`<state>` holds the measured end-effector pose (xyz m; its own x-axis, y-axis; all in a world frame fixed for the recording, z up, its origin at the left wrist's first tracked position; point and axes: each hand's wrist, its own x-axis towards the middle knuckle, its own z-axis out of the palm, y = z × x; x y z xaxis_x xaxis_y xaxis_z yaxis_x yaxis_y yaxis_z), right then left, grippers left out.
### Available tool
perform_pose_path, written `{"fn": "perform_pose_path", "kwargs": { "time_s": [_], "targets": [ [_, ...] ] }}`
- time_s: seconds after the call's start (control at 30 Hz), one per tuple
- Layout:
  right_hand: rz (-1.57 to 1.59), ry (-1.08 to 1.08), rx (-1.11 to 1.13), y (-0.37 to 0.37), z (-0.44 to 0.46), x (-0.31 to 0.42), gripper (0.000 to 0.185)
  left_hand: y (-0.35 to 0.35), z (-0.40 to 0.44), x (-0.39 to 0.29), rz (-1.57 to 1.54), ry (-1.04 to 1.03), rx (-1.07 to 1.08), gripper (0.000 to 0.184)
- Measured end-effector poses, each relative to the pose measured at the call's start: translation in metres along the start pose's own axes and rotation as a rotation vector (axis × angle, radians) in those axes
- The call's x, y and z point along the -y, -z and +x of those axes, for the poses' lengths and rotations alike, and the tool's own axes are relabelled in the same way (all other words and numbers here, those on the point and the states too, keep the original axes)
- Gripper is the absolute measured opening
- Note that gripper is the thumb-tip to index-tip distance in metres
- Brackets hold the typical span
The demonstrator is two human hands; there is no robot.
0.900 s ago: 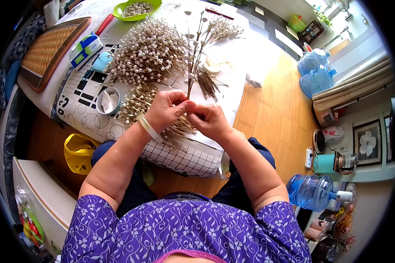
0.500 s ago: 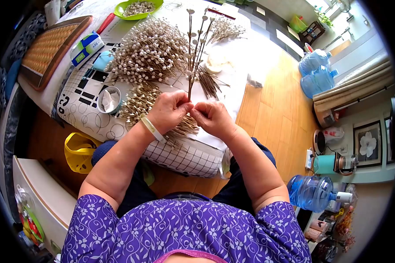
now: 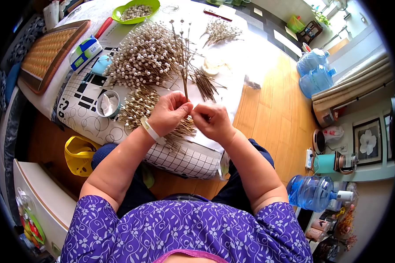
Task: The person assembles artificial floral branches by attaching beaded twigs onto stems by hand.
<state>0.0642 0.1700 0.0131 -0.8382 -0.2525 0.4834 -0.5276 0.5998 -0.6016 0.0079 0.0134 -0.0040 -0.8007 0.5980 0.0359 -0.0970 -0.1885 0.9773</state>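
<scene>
My left hand (image 3: 169,115) is closed round the lower ends of a small bunch of brown stems (image 3: 184,72) with round pale tips, held nearly upright. My right hand (image 3: 213,122) is pinched just beside the bottom of the bunch; whatever its fingers grip is too small to make out. Behind lies a big heap of stems with white bead tips (image 3: 147,57). Under and beside my left hand spreads a pile of stems with cream bud tips (image 3: 136,107). A short bundle of bare brown stems (image 3: 203,84) lies to the right, by a pale cream coil (image 3: 213,65).
On the table stand a green bowl of beads (image 3: 136,12), a tissue pack (image 3: 84,53) and a small tub with white pieces (image 3: 108,104). Another bead-tipped bunch (image 3: 221,31) lies at the back. A yellow basket (image 3: 79,155) is below left; water bottles (image 3: 314,193) stand right.
The bunch in my left hand has turned and shifted slightly left, its tips lower. My right hand has rolled, its knuckles now more upward, still by the stem ends.
</scene>
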Motion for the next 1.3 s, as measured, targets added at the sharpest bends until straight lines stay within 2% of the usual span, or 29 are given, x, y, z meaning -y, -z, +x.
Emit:
{"fn": "perform_pose_path", "kwargs": {
  "time_s": [0.07,0.13,0.2,0.27,0.33,0.4,0.43,0.53,0.73,0.8,0.87,0.93,1.0,1.03,1.1,1.13,1.2,1.3],
  "targets": [
    [0.620,-0.311,-0.090,0.008,-0.001,0.004,0.014,0.002,-0.001,-0.001,0.001,0.038,-0.027,0.006],
    [0.697,-0.514,-0.096,0.016,0.001,-0.010,0.016,-0.001,-0.003,0.000,0.017,0.014,0.006,0.006],
    [0.740,-0.530,-0.105,0.010,0.009,-0.015,0.016,-0.004,-0.003,-0.002,0.049,-0.011,0.053,0.005],
    [0.749,-0.476,-0.105,0.004,0.014,-0.012,0.017,-0.007,-0.006,-0.003,0.068,0.059,0.069,0.004],
    [0.639,-0.443,-0.039,0.002,0.012,-0.022,0.016,-0.006,-0.007,-0.001,0.022,0.050,0.136,0.006],
    [0.809,-0.476,0.039,0.002,0.013,-0.025,0.016,-0.008,-0.008,-0.005,0.090,0.094,0.130,0.009],
    [0.883,-0.521,0.065,0.006,0.014,-0.018,0.015,-0.004,-0.006,-0.004,0.079,0.083,0.198,0.011],
    [0.944,-0.561,0.090,0.003,0.016,-0.019,0.016,0.000,-0.002,-0.009,-0.009,0.180,0.215,0.013],
    [0.975,-0.549,0.098,-0.007,0.020,-0.023,0.021,0.003,-0.001,-0.007,0.062,0.109,0.173,0.015],
    [0.742,-0.608,0.091,0.007,0.024,-0.022,0.021,0.001,-0.001,-0.015,0.037,0.097,0.129,0.014],
    [0.592,-0.529,-0.097,0.018,0.022,-0.046,0.019,0.007,0.001,-0.014,0.040,0.079,0.052,0.013],
    [0.361,-0.540,-0.383,0.029,0.018,-0.099,0.017,0.009,0.001,-0.017,-0.003,0.070,0.022,0.013],
    [-0.098,-0.693,-0.419,0.050,0.026,-0.122,0.021,0.010,0.001,-0.021,0.006,0.034,-0.024,0.012],
    [-0.104,-0.678,-0.417,0.056,0.032,-0.128,0.021,0.011,0.003,-0.020,-0.009,0.032,-0.006,0.009],
    [-0.375,-0.793,-0.320,0.060,0.043,-0.137,0.021,0.012,0.005,-0.021,-0.064,0.000,-0.018,0.007],
    [-0.369,-0.795,-0.311,0.058,0.047,-0.142,0.021,0.013,0.003,-0.021,-0.114,-0.009,-0.022,0.007],
    [-0.552,-0.864,-0.154,0.055,0.055,-0.152,0.021,0.016,0.001,-0.021,-0.071,0.017,-0.021,0.007],
    [-0.679,-0.818,-0.073,0.055,0.068,-0.162,0.022,0.017,0.004,-0.021,-0.071,-0.025,-0.065,0.006]
  ]
}}
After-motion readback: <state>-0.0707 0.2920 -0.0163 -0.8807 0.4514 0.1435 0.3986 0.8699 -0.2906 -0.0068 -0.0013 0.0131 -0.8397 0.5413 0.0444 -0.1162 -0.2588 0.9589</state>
